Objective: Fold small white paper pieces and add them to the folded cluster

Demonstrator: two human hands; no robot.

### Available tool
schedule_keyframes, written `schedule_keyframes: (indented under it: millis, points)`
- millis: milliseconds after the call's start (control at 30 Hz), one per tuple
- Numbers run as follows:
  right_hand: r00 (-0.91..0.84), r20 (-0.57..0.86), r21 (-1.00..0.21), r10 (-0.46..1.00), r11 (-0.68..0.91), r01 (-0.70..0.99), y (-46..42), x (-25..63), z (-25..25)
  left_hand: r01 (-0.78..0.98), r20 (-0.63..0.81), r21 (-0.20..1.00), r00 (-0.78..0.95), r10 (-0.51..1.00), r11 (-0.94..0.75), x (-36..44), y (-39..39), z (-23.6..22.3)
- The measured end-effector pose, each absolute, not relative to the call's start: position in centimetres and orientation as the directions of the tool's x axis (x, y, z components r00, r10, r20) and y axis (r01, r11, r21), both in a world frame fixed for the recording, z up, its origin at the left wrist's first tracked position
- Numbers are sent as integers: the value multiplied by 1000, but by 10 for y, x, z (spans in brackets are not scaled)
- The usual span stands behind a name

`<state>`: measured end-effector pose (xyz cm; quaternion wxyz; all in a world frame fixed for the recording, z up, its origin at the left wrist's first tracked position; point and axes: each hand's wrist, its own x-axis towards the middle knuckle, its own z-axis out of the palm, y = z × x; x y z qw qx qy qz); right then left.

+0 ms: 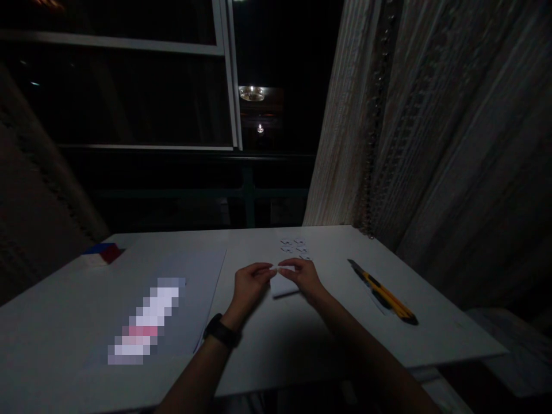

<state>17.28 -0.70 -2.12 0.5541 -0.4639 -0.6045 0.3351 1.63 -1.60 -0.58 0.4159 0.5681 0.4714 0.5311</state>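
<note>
Head cam: 2 hands (249,283) (305,278) pinching 1 wht paper (283,285), 5+ bits (301,250) beyond, 1 cutter (385,294) to R

Cutter (385,295) on table (336,253), right of paper (282,286)

– What's below the frame's centre?
– The left hand (250,283) and right hand (305,278), pinching a small white rectangular paper (282,286).
– Lower right?
– A yellow-and-black utility knife (387,295) on the white surface (444,333).
</note>
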Motion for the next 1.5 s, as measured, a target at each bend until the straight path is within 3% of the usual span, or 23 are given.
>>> schedule_keyframes:
  millis: [467,733,1233,1500]
  points:
    - [4,357,-924,934,353,145,-5,174,-25,238,305,922,34,952,-304,12,-16,-10]
    - [25,191,-975,981,192,-107,-10,170,-19,287,331,906,-25,943,-310,12,-14,-11]
    - [143,212,-977,967,214,-2,-9,168,-16,313,344,895,-35,938,-317,11,-10,-17]
    - [137,238,-967,962,248,-65,-9,170,-16,278,329,910,-35,944,-308,12,-13,-15]
